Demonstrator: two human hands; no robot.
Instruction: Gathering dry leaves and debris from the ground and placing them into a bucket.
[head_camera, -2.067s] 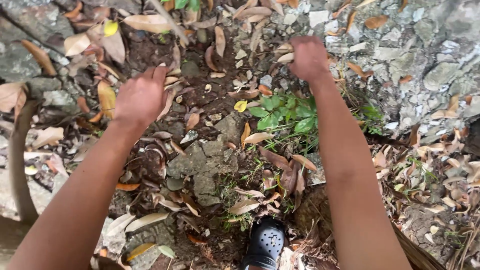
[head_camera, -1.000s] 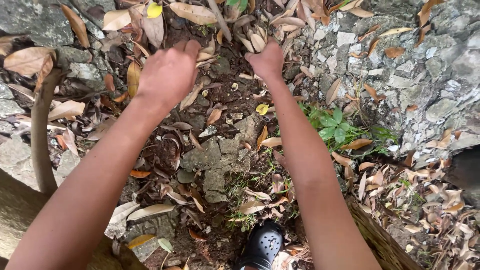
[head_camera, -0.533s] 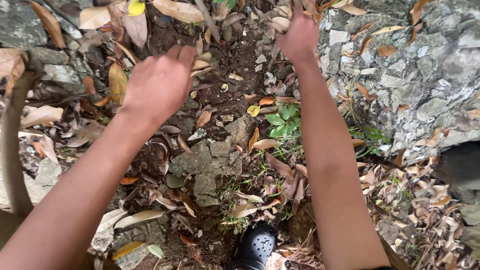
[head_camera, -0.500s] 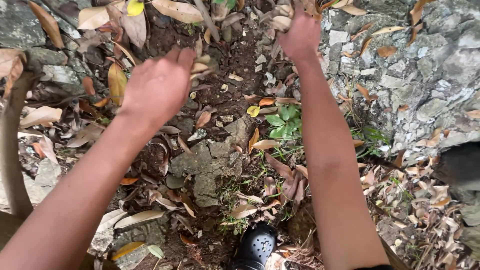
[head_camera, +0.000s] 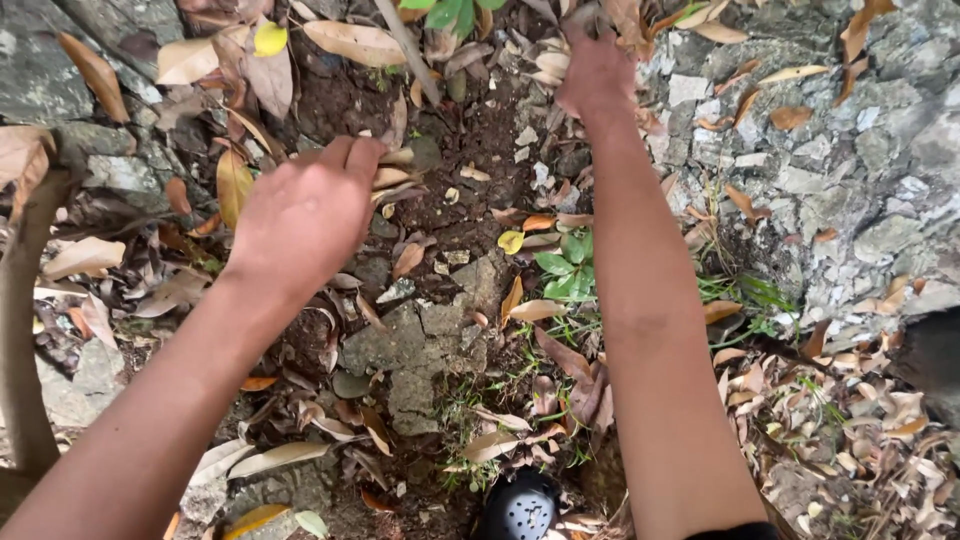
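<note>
The left hand (head_camera: 305, 215) pinches a clump of dry leaves (head_camera: 392, 180). At one o'clock, the right hand (head_camera: 596, 75) reaches into leaf litter (head_camera: 545, 60); its grip cannot be made out.

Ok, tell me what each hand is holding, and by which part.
The left hand grips a bunch of dry leaves by their near ends. The right hand is in leaf litter; whether it grips cannot be told.

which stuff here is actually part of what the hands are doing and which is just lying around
In hand:
left hand, closed on dry leaves
right hand, reaching into the leaf pile

Lying about:
green plant
yellow leaf
flat stone
grey rocks
black shoe
thin trunk
</note>
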